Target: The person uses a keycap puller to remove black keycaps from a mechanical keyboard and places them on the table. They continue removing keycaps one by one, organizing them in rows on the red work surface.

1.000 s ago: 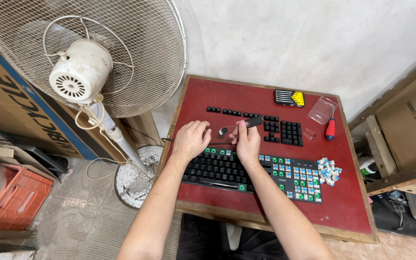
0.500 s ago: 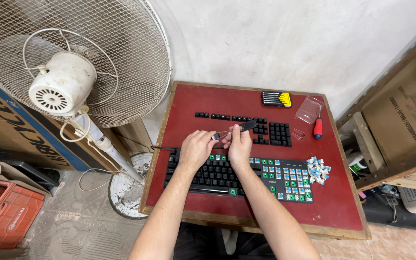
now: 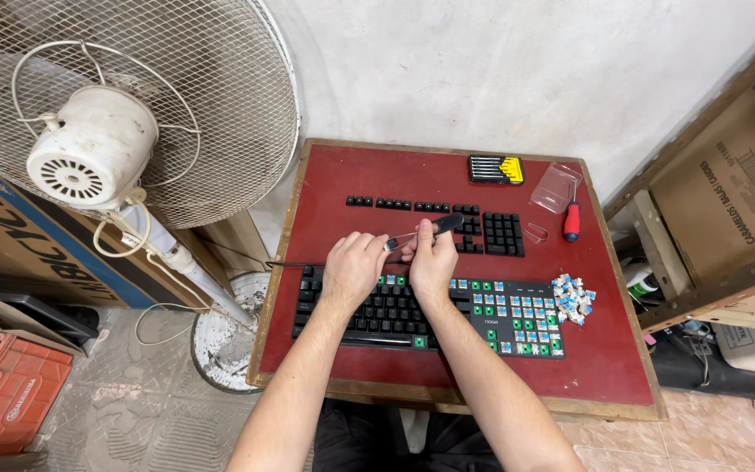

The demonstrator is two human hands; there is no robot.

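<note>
A black keyboard [image 3: 369, 315] lies on the red-topped table [image 3: 412, 179], its right part stripped to bare switches. My right hand [image 3: 432, 258] grips a black-handled wire keycap puller [image 3: 441, 225] just above the keyboard's top row. My left hand [image 3: 353, 267] pinches a small keycap [image 3: 390, 246] at the puller's wire end. Rows of removed black keycaps [image 3: 447, 214] lie beyond my hands. A pile of loose blue-and-white switches [image 3: 572, 296] sits at the keyboard's right end.
A black-and-yellow bit set [image 3: 495, 169], a clear plastic case [image 3: 557, 186] and a red-handled screwdriver [image 3: 571, 218] lie at the table's far right. A white standing fan [image 3: 124, 131] is left of the table, cardboard boxes [image 3: 727, 201] right, an orange crate [image 3: 2, 393] on the floor.
Both hands stay together at the keyboard's top edge, working the puller and the keycap. The camera view has shifted slightly; the objects on the table have not moved.
</note>
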